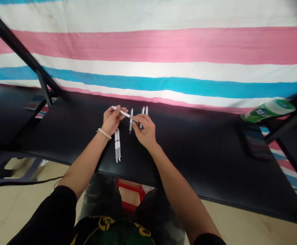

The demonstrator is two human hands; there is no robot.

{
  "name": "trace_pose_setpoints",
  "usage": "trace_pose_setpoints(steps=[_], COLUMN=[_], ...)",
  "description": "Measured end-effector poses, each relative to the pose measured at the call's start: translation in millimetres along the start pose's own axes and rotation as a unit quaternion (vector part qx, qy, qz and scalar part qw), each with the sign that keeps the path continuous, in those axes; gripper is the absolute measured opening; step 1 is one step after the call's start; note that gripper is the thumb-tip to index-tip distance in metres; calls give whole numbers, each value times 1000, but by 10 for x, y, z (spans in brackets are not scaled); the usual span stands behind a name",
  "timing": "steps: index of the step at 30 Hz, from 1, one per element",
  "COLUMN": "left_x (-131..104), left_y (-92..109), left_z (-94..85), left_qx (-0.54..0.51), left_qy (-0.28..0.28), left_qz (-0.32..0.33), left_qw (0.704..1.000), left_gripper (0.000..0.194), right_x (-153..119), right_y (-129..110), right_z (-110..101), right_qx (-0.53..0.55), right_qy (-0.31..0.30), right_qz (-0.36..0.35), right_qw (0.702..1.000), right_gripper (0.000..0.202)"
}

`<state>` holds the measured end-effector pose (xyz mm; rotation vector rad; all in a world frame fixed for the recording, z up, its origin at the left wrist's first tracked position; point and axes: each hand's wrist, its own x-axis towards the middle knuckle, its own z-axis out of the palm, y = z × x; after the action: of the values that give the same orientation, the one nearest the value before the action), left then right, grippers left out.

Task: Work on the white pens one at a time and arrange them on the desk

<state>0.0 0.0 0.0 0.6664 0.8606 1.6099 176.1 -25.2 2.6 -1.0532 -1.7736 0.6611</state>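
Both my hands hold one white pen (125, 114) above the black table. My left hand (112, 119) grips its upper-left end between thumb and fingers. Around the lower-right end, the fingers of my right hand (145, 130) are closed. Two white pens with grey grips (117, 146) lie side by side just below my left hand, tips toward me. Another pen (131, 119) lies between my hands, partly behind the held one. Two more pens (144, 111) lie beyond my right hand, which partly covers them.
The black table (202, 153) stretches to both sides. A green and white canister (267, 109) and a dark phone-like slab (257, 141) are at the right. Black metal struts (20, 47) rise at the left. A striped sheet (163, 47) hangs behind. A grey stool (15, 168) stands lower left.
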Motion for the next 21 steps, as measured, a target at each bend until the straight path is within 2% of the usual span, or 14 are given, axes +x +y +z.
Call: trace_pose_setpoints(steps=[2,5,7,9,12,14,17,18,21], left_x=[4,19,29,39,56,70,87,90,91], left_y=[2,1,-3,-8,-17,-24,-37,-42,-57], left_z=[4,4,2,-2,-16,-30,-49,-52,-52], left_qx=[-2,-2,-4,-4,-4,-6,-16,-21,-29], left_qy=[6,1,2,7,12,13,16,16,8], left_qz=[8,7,6,5,1,-3,-4,-3,-4], left_qw=[1000,1000,1000,1000,1000,1000,1000,1000,1000], left_gripper=[33,33,32,31,31,32,32,31,29], right_x=[9,18,21,20,8,-2,-14,-16,-21], right_y=[20,40,47,56,79,92,107,112,139], right_z=[21,36,30,27,46,63,81,87,105], right_qx=[54,90,76,81,120,117,90,97,147], right_qy=[3,-11,-4,12,4,4,41,53,58], right_qz=[46,86,61,40,78,82,19,7,43], right_qw=[997,992,995,996,990,990,995,994,986], right_gripper=[36,32,24,26,34,31,23,25,32])
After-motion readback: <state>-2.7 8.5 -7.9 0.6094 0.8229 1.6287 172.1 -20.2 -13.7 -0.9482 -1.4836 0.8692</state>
